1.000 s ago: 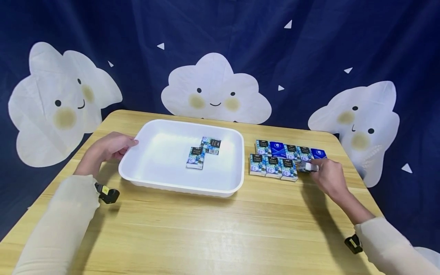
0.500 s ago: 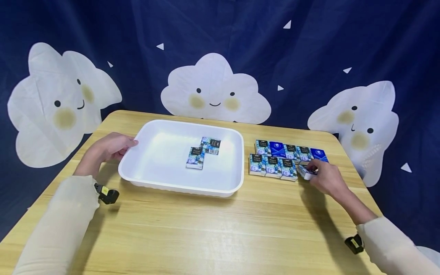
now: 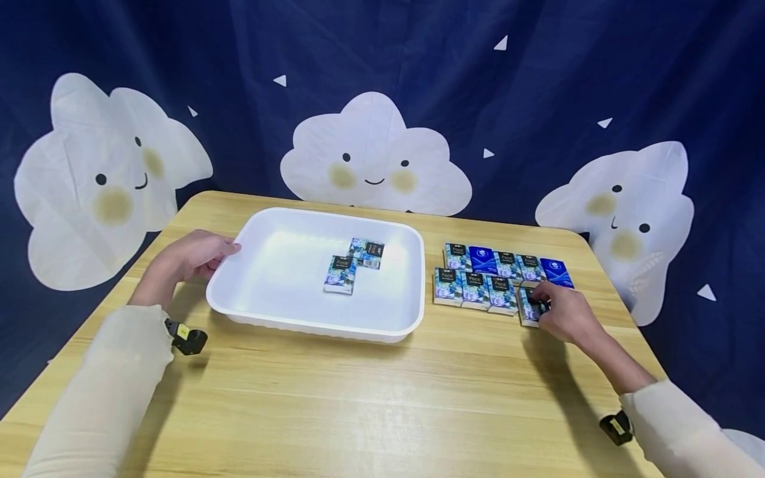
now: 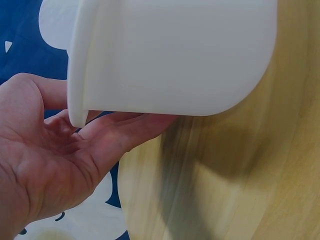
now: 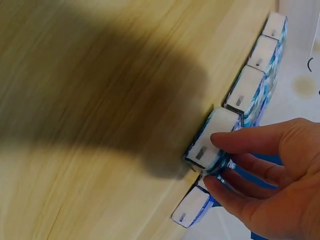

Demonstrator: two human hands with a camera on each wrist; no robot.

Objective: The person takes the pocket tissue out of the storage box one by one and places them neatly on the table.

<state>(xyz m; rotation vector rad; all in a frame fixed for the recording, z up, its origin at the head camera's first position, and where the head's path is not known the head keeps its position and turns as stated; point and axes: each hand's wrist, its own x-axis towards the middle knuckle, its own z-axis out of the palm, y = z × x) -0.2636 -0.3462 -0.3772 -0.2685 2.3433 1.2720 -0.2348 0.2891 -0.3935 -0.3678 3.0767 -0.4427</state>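
My left hand (image 3: 200,254) grips the left rim of a white plastic tray (image 3: 317,332); in the left wrist view its fingers (image 4: 120,132) reach beneath the tray. Inside the tray, one floral tissue pack (image 3: 340,275) lies against another floral tissue pack (image 3: 367,252). At the right, my right hand (image 3: 570,312) pinches a floral tissue pack (image 3: 528,311) at the right end of the front row, its face partly covered by fingers. The right wrist view has the thumb on the white end of this held pack (image 5: 212,137), with the other fingers curled at its side.
Two rows of tissue packs stand right of the tray, several floral (image 3: 448,287) and two plain blue, one a blue pack (image 3: 483,260). They lie on the wooden table (image 3: 358,398). A dark blue curtain (image 3: 382,53) with clouds hangs behind.
The pack in my right hand has turned from its edge to lie floral face up beside the front row. The right hand shifted slightly towards me. Left hand and tray stayed still.
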